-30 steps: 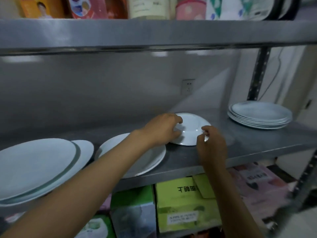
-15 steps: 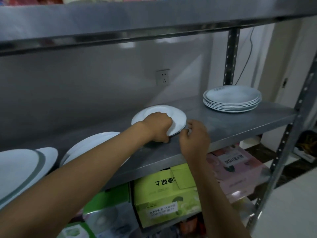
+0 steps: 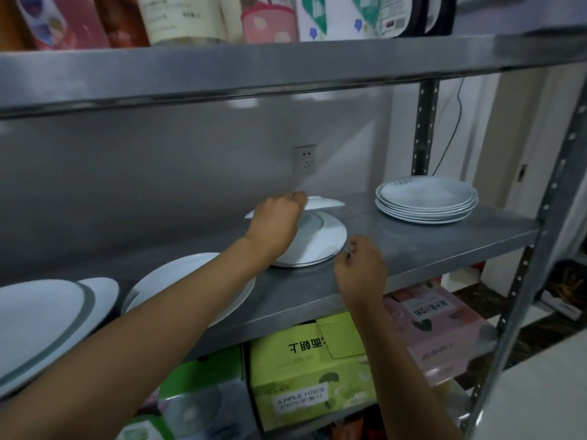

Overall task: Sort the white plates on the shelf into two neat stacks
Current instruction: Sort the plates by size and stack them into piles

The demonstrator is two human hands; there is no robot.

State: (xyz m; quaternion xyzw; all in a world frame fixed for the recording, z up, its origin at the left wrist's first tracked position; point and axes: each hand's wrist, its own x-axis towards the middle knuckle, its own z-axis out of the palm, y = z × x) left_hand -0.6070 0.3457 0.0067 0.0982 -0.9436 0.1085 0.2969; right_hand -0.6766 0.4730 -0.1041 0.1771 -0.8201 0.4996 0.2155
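Observation:
A small white plate (image 3: 320,246) stands tilted at the middle of the steel shelf (image 3: 422,246), its underside ring towards me. My left hand (image 3: 274,225) grips its upper left rim. A second white edge (image 3: 325,203) shows just behind it. My right hand (image 3: 362,268) hovers at the shelf's front edge, fingers loosely curled, just off the plate's right rim and holding nothing. A neat stack of several white plates (image 3: 425,201) sits at the shelf's right end. A larger white plate (image 3: 187,281) lies under my left forearm.
Two big overlapping plates (image 3: 47,315), one with a grey band, lie at the far left. The upper shelf (image 3: 286,68) hangs low overhead, and a post (image 3: 424,128) rises behind the stack. Cardboard boxes (image 3: 305,376) fill the level below.
My left hand has tipped the small plate up from lying flat. My right hand has let go of its rim and drawn back slightly.

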